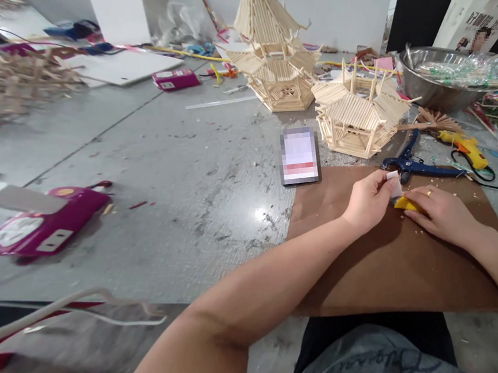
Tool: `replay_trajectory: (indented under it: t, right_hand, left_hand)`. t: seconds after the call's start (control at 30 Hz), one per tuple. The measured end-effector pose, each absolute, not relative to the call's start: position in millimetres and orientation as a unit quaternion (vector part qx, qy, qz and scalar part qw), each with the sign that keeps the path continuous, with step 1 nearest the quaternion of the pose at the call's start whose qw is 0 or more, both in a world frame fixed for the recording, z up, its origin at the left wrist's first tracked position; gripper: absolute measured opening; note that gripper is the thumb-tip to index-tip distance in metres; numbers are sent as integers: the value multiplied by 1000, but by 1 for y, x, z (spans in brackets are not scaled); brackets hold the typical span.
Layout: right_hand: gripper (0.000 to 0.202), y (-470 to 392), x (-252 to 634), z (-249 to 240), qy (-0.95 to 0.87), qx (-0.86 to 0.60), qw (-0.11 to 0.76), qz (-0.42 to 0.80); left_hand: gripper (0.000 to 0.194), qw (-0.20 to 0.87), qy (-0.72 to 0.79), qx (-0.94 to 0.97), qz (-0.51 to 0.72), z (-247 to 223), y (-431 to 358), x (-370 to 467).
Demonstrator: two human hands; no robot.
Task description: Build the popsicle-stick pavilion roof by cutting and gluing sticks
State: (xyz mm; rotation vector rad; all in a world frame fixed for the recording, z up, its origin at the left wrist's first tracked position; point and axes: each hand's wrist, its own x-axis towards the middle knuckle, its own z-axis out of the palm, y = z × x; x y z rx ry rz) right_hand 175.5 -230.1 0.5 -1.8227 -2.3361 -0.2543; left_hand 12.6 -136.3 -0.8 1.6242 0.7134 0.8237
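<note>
Over the brown sheet, my left hand is closed on a small white piece. Just to its right, my right hand pinches a yellow object, whose far end meets the white piece. What exactly the two pieces are is too small to tell. Beyond my hands lies a blue cutter with its handles apart. A yellow glue gun rests to the right of the cutter. A phone lies at the sheet's back left edge.
Two stick-built pavilions, one tall and one low, stand behind the sheet. A metal bowl with plastic packets is at the back right. Purple power strips and a stick pile are on the left.
</note>
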Motion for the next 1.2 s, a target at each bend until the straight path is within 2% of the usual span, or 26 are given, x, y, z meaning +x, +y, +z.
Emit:
replay_trajectory:
  t: [0.13, 0.23, 0.37, 0.6, 0.8, 0.97, 1.2]
  right_hand:
    - [39, -228, 172, 2, -755, -645, 52, -110]
    - [32, -228, 175, 2, -747, -657, 30, -96]
    - [29, -231, 185, 1, -733, -672, 51, -96]
    - [28, -235, 198, 7, -707, -700, 68, -78]
    - [38, -237, 198, 9, -717, -686, 69, -103]
    - [37, -238, 200, 10, -736, -664, 91, -100]
    - [33, -227, 201, 15, -738, -655, 142, -78]
  left_hand:
    - [19, 560, 298, 686, 356, -3, -134, 14]
    - [19, 558, 306, 676, 372, -3, -128, 14]
    - [15, 577, 326, 632, 403, -2, -119, 14]
    - [10, 683, 337, 515, 392, 6, -116, 15]
    - [14, 676, 364, 490, 413, 9, -110, 14]
    - [15, 694, 382, 474, 384, 11, -109, 14]
    - [16, 755, 359, 479, 267, 10, -103, 11]
